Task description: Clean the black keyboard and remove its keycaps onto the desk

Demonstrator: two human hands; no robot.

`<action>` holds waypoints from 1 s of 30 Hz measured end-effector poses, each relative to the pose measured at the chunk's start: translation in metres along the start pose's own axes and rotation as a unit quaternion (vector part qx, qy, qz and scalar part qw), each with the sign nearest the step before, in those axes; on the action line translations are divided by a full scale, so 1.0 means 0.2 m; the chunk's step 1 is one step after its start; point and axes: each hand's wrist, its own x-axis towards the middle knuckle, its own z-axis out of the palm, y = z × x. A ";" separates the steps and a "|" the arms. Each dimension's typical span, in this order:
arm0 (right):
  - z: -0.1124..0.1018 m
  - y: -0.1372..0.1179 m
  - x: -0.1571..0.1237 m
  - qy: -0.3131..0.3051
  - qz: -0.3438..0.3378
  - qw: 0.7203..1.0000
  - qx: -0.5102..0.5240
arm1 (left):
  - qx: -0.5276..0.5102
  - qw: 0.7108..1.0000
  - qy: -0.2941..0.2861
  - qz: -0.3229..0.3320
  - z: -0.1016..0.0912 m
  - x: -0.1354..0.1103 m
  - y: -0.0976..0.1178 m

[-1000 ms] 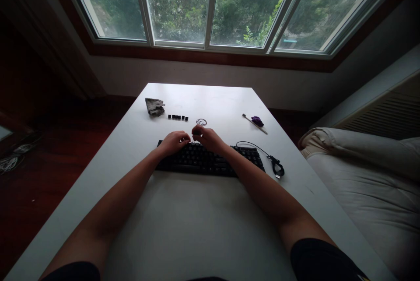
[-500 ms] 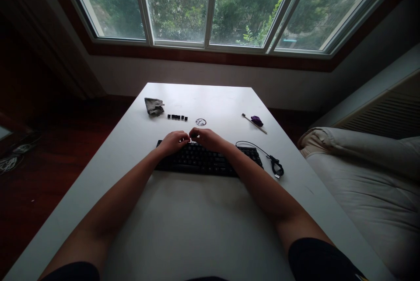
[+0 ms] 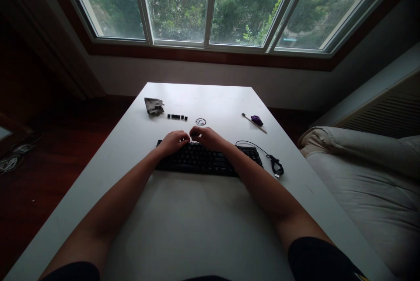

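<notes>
A black keyboard (image 3: 197, 165) lies across the white table in front of me. At its far edge, left of the middle, my left hand (image 3: 176, 141) rests with fingers curled and pressed together. My right hand (image 3: 207, 138) is closed in a pinch just beside it, the fingertips of both hands almost meeting. Thin, wire-like lines show under the right fingertips, too small to name. What either hand holds is hidden. Beyond them lie a row of several loose black keycaps (image 3: 177, 117) and a small round item (image 3: 201, 121) with a dark rim.
A crumpled grey cloth (image 3: 154, 106) lies at the table's far left. On the right are a thin brush (image 3: 254, 123), a purple crumpled item (image 3: 257, 120) and a bundled black cable (image 3: 276, 166). A pale padded seat (image 3: 364, 176) stands beside the white table (image 3: 197, 219).
My right hand has shifted very slightly at the fingertips. Otherwise the hands, the keyboard and the loose keycaps stay in the same places.
</notes>
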 end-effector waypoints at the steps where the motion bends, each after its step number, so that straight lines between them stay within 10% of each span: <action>1: 0.00 0.00 0.00 0.003 0.008 1.000 0.003 | -0.001 1.000 -0.001 0.000 0.00 0.00 0.00; 30: 0.03 -0.01 -0.03 0.021 0.023 0.999 -0.032 | 0.052 0.996 -0.014 -0.068 -0.01 -0.01 -0.01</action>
